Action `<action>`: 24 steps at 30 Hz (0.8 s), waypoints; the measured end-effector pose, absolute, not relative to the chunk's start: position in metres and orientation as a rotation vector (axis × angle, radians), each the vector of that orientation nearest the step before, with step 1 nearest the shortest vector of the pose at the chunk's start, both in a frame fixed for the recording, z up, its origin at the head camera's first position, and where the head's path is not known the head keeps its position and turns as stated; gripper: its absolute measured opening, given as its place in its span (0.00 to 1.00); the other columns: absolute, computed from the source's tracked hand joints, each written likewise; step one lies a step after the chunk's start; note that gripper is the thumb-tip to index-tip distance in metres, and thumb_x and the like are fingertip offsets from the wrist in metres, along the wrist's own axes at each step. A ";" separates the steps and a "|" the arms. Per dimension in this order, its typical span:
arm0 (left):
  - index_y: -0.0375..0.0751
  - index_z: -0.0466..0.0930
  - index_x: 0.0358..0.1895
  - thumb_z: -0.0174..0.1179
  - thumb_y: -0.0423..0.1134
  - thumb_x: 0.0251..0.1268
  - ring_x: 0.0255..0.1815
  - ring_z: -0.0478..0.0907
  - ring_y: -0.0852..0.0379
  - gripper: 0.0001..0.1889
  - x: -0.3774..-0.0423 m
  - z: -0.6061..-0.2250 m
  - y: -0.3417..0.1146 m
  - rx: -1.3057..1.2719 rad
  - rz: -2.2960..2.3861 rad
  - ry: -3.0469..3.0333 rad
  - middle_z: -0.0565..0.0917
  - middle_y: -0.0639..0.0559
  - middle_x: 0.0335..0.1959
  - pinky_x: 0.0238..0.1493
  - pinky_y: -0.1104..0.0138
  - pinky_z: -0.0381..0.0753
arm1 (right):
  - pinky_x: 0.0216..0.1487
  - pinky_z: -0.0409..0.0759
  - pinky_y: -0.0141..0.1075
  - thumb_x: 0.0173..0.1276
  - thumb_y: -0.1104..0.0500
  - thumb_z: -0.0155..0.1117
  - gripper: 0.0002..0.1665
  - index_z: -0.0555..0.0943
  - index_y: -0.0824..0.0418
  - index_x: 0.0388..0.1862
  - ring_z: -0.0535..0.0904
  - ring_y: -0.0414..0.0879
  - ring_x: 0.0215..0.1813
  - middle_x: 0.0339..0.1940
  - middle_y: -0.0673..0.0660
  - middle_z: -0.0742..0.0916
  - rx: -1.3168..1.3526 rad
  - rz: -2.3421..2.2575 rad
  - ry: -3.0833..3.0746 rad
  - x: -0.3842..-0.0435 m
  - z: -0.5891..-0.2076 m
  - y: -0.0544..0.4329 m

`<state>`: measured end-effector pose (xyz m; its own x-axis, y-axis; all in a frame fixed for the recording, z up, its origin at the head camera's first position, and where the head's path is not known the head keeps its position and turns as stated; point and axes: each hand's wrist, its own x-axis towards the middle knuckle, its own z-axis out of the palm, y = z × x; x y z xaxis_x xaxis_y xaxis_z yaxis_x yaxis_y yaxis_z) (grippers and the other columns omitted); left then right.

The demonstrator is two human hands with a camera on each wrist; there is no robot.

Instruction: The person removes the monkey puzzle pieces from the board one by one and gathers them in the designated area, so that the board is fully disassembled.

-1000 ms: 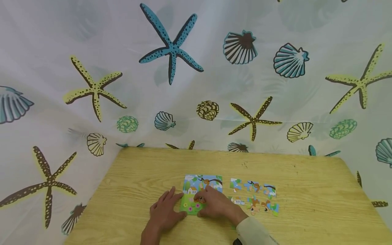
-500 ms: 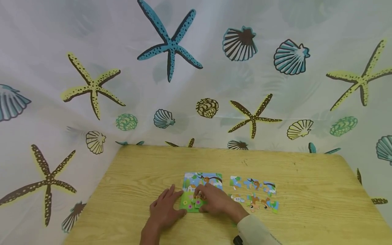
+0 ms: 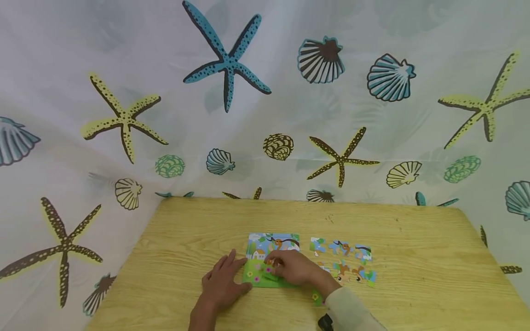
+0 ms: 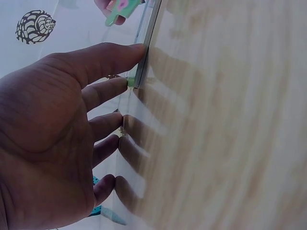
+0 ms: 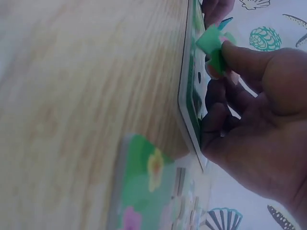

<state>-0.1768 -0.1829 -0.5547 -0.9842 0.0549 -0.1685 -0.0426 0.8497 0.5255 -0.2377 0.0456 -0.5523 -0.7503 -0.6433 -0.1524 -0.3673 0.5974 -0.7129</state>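
A colourful picture puzzle board [image 3: 256,240], showing a house, a tree branch and flowers on grass, lies on the wooden table. My left hand [image 3: 222,282] rests at its left side, thumb and index finger touching the board's edge. Over the board's lower right part, my right hand [image 3: 298,267] pinches a green puzzle piece [image 5: 211,42] with pink on it between thumb and fingers. The piece is tilted and raised off the board in the right wrist view. The right hand covers much of the board's right side.
To the right of the board, several loose puzzle pieces [image 3: 342,248] lie in rows. A green piece with a yellow flower [image 3: 316,297] lies partly behind the right forearm. A white cloth [image 3: 265,105] printed with starfish and shells hangs around the table [image 3: 422,257].
The right hand has lifted the green piece up from the board and tilted it, shifting slightly right. The left hand stays in place at the board's edge.
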 end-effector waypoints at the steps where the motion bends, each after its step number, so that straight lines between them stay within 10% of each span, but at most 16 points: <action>1: 0.56 0.71 0.67 0.70 0.51 0.52 0.78 0.51 0.40 0.35 -0.177 -0.554 -0.183 0.012 0.810 2.849 0.57 0.45 0.78 0.64 0.31 0.51 | 0.45 0.79 0.34 0.74 0.52 0.56 0.15 0.78 0.45 0.57 0.79 0.36 0.43 0.43 0.45 0.84 -0.797 -0.986 2.408 -0.238 -0.553 0.047; 24: 0.56 0.70 0.68 0.69 0.52 0.51 0.78 0.51 0.41 0.36 -0.180 -0.561 -0.182 -0.003 0.779 2.844 0.57 0.47 0.78 0.65 0.31 0.50 | 0.28 0.71 0.29 0.68 0.43 0.62 0.15 0.83 0.48 0.47 0.67 0.33 0.26 0.30 0.45 0.80 -0.673 -1.208 2.469 -0.206 -0.554 0.143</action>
